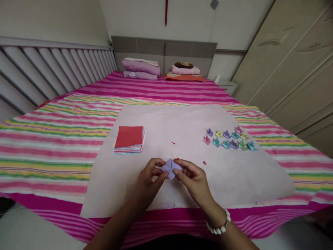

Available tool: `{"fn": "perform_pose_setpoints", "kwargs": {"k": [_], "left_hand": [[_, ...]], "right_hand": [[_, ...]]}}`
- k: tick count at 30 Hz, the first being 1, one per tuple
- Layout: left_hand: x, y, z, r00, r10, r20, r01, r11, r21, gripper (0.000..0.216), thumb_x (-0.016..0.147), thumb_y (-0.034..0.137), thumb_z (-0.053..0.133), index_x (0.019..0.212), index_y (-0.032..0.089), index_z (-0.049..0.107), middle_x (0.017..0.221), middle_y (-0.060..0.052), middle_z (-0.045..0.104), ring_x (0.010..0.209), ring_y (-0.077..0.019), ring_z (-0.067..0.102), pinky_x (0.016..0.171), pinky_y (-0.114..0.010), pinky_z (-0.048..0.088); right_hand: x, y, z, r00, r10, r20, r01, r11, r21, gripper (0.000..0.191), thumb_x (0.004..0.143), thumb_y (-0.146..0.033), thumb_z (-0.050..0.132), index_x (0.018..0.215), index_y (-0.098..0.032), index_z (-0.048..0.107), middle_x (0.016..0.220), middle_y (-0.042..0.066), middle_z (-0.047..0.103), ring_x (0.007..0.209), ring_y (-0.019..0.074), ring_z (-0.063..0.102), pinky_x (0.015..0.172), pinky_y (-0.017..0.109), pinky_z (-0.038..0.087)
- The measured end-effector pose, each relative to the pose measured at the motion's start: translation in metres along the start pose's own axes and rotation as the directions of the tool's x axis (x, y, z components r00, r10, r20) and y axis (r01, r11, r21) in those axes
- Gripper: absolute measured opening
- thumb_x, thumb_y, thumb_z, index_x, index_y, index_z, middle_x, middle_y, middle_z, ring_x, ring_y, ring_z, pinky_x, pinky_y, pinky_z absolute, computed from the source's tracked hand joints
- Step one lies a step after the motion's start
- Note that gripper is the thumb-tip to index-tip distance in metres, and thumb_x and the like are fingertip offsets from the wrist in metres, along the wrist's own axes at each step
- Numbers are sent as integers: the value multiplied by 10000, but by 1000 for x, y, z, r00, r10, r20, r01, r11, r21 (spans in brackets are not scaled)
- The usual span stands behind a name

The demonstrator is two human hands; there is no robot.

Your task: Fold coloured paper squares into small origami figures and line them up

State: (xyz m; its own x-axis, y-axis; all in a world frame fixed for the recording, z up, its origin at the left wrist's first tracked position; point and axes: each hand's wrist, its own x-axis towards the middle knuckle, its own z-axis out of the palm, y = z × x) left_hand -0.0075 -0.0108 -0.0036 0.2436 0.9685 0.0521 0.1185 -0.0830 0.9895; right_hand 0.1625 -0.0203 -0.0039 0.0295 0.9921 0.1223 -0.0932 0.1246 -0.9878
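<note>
Both my hands pinch a small folded lilac paper piece (170,167) just above the pale pink sheet (182,121) spread on the bed. My left hand (150,178) grips its left side with fingers curled. My right hand (191,179), with a white bead bracelet on the wrist, grips its right side. A stack of coloured square papers (129,139) with a red sheet on top lies to the left. Several finished small folded paper pieces (230,139) in purple, pink, teal, green and yellow lie in rows at the right.
The bed has a striped pink, yellow and green cover (52,139). Folded blankets and pillows (142,68) rest by the headboard. A slatted rail (52,69) runs along the left, wardrobe doors (293,69) stand on the right. Tiny red paper scraps (172,142) dot the sheet.
</note>
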Motion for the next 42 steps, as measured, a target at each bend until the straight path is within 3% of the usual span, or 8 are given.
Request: {"fn": "perform_pose_setpoints", "kwargs": {"k": [6, 14, 21, 30, 37, 42], "left_hand": [[1, 3, 0, 1000, 14, 1, -14, 1000, 19, 266, 823, 221, 606, 1085, 240, 557, 1017, -27, 603, 725, -144, 644, 670, -277, 461], [2, -2, 1, 999, -34, 10, 33, 997, 66, 183, 822, 229, 599, 978, 227, 504, 709, 30, 587, 690, -159, 607, 649, -267, 408], [4, 3, 1, 996, -57, 62, 60, 997, -56, 191, 769, 232, 642, 812, 215, 457, 774, 29, 568, 664, -128, 560, 632, -252, 397], [3, 1, -5, 979, -144, 142, 163, 978, -133, 190, 794, 247, 657, 909, 213, 510, 631, 44, 590, 630, -130, 575, 605, -238, 369], [5, 5, -5, 972, -139, 191, 178, 963, -204, 206, 773, 260, 694, 829, 198, 506, 679, 35, 622, 660, -131, 618, 656, -261, 459], [5, 5, -6, 959, -100, 264, 158, 965, -207, 132, 823, 284, 648, 876, 166, 621, 810, -15, 658, 686, -134, 627, 683, -284, 504]], "right_hand": [[0, 4, -2, 999, 50, 3, -50, 998, 42, 262, 709, -301, 787, 948, -230, 706, 656, -10, 648, 598, 152, 607, 580, 293, 504], [0, 6, -3, 993, 103, 62, -111, 983, 149, 266, 682, -331, 809, 771, -210, 590, 707, -22, 616, 612, 125, 597, 585, 255, 496], [-1, 7, -9, 974, 179, 138, -199, 970, 142, 325, 646, -337, 836, 842, -202, 614, 650, -31, 637, 593, 127, 608, 583, 249, 483], [-1, 2, -7, 965, 222, 143, -247, 950, 189, 301, 615, -313, 852, 790, -197, 637, 660, -31, 686, 565, 110, 621, 591, 247, 515], [0, 2, -6, 959, 243, 147, -263, 955, 138, 256, 630, -296, 843, 795, -181, 685, 587, -39, 659, 520, 107, 616, 553, 235, 509], [1, 3, -6, 958, 239, 157, -261, 956, 137, 235, 643, -308, 832, 793, -183, 702, 583, -41, 660, 513, 104, 623, 547, 232, 507]]}}
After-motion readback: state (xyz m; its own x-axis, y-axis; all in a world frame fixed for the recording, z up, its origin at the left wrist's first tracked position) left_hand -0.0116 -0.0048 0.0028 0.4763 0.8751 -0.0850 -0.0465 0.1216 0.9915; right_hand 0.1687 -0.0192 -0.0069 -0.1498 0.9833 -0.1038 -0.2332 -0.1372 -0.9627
